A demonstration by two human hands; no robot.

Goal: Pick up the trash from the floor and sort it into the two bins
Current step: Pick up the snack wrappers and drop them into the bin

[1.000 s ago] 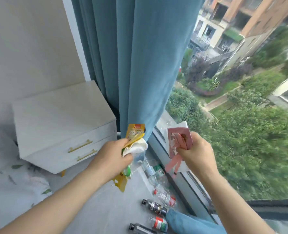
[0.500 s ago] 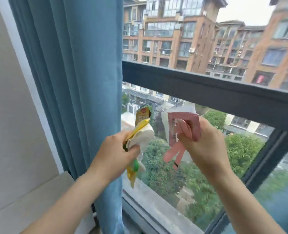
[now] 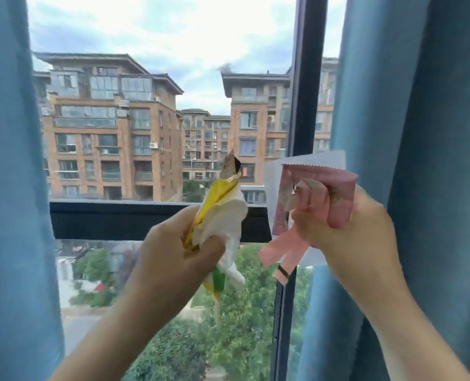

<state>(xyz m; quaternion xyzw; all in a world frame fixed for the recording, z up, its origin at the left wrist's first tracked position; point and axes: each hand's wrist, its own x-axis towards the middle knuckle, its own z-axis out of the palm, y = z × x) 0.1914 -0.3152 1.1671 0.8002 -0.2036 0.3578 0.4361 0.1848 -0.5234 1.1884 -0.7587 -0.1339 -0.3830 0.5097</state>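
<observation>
We find our left hand (image 3: pixel 173 265) clutching soft yellow-and-white crumpled wrappers (image 3: pixel 220 213) mid-body. The right hand (image 3: pixel 352 237), three o'clock, pinches light, probably slippery pink packets (image 3: pixel 335 193).

I stand in a room of a home, high up in a housing block, facing a big window. Heavy blue fabric hangs on both sides of me, the left curtain (image 3: pixel 13 188) and the right curtain (image 3: pixel 426 160), parted in the middle. The window frame (image 3: pixel 305 92) is dark, with an upright post right of centre and a horizontal rail (image 3: pixel 112 220) across the glass. Far beyond it rise brick apartment buildings (image 3: pixel 110 133) with many floors of windows and balconies, their upper storeys level with me. Below me are treetops (image 3: pixel 228 342) and a paved road (image 3: pixel 77 328), so this room sits several floors up.
</observation>
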